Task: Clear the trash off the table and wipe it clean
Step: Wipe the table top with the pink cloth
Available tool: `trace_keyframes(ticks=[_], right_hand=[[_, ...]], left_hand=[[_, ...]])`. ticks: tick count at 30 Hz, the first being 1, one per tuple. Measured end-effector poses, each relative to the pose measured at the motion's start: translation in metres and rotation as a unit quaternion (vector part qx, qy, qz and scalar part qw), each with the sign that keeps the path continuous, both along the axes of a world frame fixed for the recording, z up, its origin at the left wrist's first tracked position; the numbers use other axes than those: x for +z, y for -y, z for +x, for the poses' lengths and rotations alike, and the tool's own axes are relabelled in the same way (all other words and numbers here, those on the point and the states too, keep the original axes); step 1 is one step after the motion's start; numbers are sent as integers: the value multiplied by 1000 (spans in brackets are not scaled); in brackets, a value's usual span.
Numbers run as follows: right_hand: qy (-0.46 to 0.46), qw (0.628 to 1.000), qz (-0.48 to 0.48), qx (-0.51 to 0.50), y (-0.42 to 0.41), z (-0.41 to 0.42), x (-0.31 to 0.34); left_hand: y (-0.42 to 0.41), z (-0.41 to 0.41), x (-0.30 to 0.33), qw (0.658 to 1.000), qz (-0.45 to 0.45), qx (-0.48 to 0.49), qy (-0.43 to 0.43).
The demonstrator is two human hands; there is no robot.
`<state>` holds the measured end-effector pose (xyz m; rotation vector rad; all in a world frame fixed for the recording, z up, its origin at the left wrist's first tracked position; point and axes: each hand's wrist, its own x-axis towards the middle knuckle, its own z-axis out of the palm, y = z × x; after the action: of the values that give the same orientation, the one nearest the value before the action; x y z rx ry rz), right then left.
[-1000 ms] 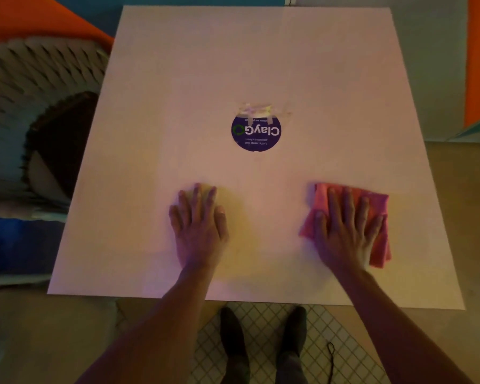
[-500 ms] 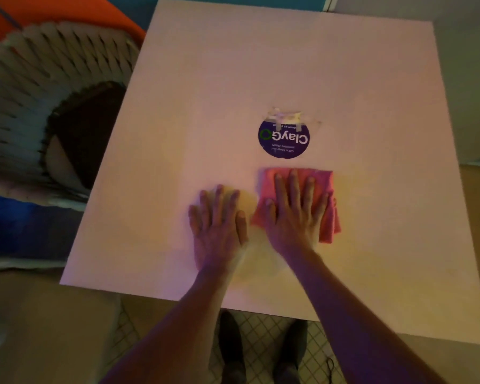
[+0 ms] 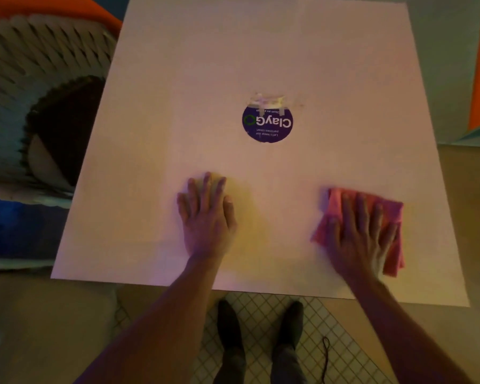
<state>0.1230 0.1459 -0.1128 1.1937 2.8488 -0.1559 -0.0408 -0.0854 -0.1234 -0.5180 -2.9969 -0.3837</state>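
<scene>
Fingers straight | right hand [image 3: 358, 239] presses cloth [image 3: 394, 214] | left hand [image 3: 205, 217] flat on table [image 3: 178, 79]

Under both palms the table [image 3: 178, 106] has a smooth, matt, pale top with no grain showing. The right hand [image 3: 358, 236] presses flat on a pink cloth [image 3: 394, 217], soft and rumpled, folding at its edges. Beyond the fingertips of the left hand [image 3: 205, 217] lies a round purple sticker [image 3: 267, 126], slightly glossy, its far edge torn to papery white scraps. Left of that hand, a chair [image 3: 25, 79] has a ribbed, slatted shell, perhaps layered card; the dim light leaves it unclear.
</scene>
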Motion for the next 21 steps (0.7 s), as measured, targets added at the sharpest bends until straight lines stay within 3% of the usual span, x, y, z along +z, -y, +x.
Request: trace_keyframes(ticks=[5,8,14,17,21], right_hand=[[-19,999,-18,-45,7,-87,-8],[-30,999,-21,17,44,-104,-5],[-66,978,9,199,108,-7,1],[-37,984,5,176,113,36,3],[-4,992,8,124,111,27,5]], left_hand=[[-2,0,-3,1000,-19,-2,-3],[-2,-1,-2,1000,-14,5,8],[31,-15,8,997,8,-53,-50],[83,-40,14,999,-32,-7,-35],[153,-55,12,997,-63,38,24]])
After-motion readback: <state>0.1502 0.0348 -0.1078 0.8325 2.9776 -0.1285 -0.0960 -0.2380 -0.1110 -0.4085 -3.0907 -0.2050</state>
